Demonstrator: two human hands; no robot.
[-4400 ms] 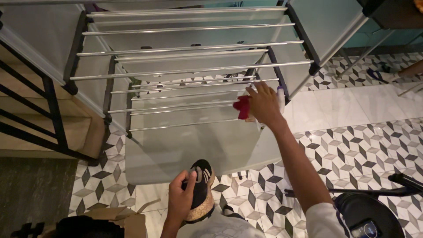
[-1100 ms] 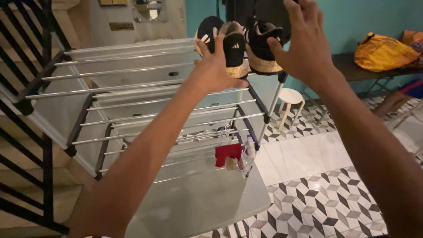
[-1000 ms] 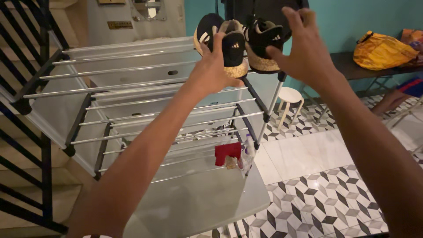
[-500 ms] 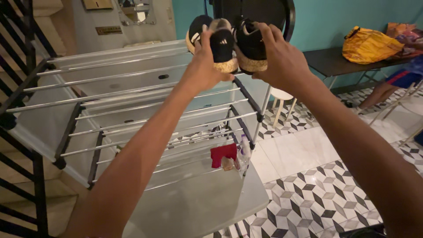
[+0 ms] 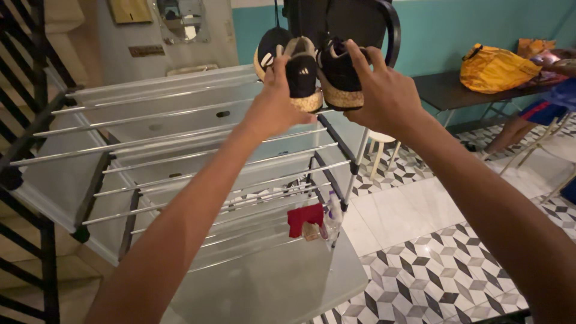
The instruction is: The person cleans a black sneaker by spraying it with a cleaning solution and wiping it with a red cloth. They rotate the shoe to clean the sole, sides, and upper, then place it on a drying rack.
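Note:
Both my arms reach up to the top far corner of a metal drying rack (image 5: 180, 141). My left hand (image 5: 277, 105) grips a black shoe with a tan sole (image 5: 294, 69), heel toward me. Beside it my right hand (image 5: 384, 93) holds a second black shoe (image 5: 337, 75) of the same kind. The two shoes touch each other and sit at the height of the rack's top rails, in front of a dark fan (image 5: 360, 24). Whether they rest on the rails I cannot tell.
A red item (image 5: 305, 217) and a small bottle (image 5: 333, 217) hang on the rack's lower rails. A white stool (image 5: 381, 147) stands behind the rack. A yellow bag (image 5: 495, 66) lies on a dark table at right, where a seated person's legs (image 5: 531, 117) show. Black stair railing (image 5: 27, 198) is at left.
Earlier my left hand held one shoe low over the floor while my right touched the red item. Both hands have since come up to the rack's top corner, a shoe in each, and drifted slightly left.

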